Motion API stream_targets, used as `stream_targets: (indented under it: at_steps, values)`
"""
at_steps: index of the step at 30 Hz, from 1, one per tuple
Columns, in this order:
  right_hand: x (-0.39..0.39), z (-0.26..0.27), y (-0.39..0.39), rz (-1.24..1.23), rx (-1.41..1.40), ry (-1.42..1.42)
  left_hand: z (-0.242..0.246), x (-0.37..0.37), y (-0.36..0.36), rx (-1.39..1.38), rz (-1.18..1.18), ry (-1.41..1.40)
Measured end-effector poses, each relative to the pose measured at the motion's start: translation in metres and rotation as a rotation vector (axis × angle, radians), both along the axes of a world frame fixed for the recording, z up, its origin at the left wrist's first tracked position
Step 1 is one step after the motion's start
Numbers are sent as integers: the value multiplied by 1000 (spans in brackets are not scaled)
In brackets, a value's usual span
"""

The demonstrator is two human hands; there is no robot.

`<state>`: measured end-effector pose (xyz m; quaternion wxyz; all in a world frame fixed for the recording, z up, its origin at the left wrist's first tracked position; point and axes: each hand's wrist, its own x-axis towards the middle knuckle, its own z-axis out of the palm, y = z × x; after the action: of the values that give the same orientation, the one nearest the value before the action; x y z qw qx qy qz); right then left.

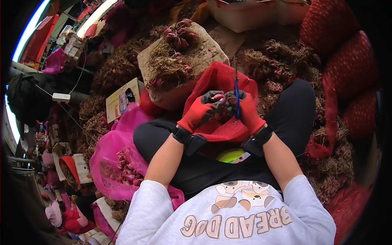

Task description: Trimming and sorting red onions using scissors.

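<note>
My left hand, in a red and grey work glove, grips a shallot between thumb and fingers. Close beside it, my right hand wears a matching glove and holds blue-handled scissors, their blades pointing away from me. Whether the blades are apart cannot be made out. Both hands hover over a red mesh bag spread across my lap; its contents are mostly hidden by the gloves. Just beyond, dried shallot bunches with stringy roots and stalks lie on a pale foam block.
At my left knee a pink mesh bag contains loose shallots. A printed cardboard box stands behind it. Heaped shallot bunches flank my right leg, with filled red mesh sacks beyond. Another person is at lower left.
</note>
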<state>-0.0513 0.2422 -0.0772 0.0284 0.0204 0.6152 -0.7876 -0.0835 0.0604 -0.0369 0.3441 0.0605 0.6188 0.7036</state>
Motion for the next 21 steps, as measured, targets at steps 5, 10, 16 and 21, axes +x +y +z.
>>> stream_targets:
  at_steps: [5, 10, 16, 21]
  values:
    - [-5, 4, 7, 39, 27, -194, -11, -17, -13, 278, 105, 67]
    - [14, 15, 3, -49, 890, 250, -7, -23, -26, 368, 180, 43]
    - [16, 19, 4, -41, 1049, 303, -4, -26, -32, 308, 62, 163]
    - [12, 12, 12, 9, 1132, 286, -10, -29, -34, 161, 7, 287]
